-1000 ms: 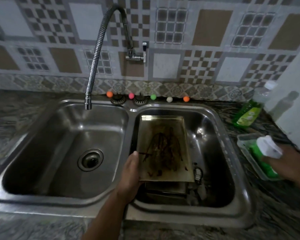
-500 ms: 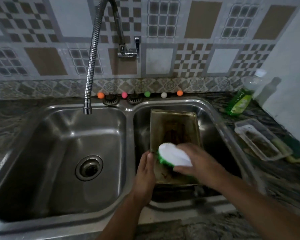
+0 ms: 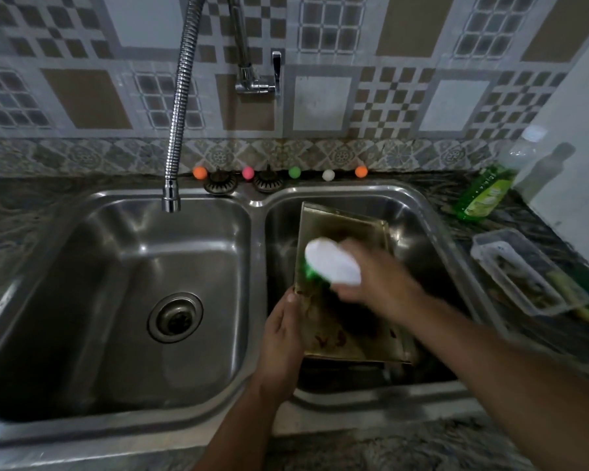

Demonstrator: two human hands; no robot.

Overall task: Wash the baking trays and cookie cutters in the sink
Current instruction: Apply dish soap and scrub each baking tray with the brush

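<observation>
A dirty, brown-stained baking tray (image 3: 347, 226) leans tilted in the right basin of the steel double sink (image 3: 259, 212). My left hand (image 3: 283, 331) grips the tray's near left edge. My right hand (image 3: 378, 283) is closed on a scrubbing brush (image 3: 330, 263) with a white handle and green bristles, pressed on the tray's upper left part; the hand and brush are blurred. More dark metal ware lies under the tray, mostly hidden. I cannot make out any cookie cutters.
A flexible chrome faucet (image 3: 177, 130) hangs over the left basin, whose drain (image 3: 175, 317) is bare. A green dish soap bottle (image 3: 483, 195) and a clear plastic container (image 3: 521, 277) stand on the counter at right. Small coloured balls line the sink's back rim.
My right hand brought the brush from the container on the counter onto the tray and now moves it up along the tray's left side. The left hand keeps its hold.
</observation>
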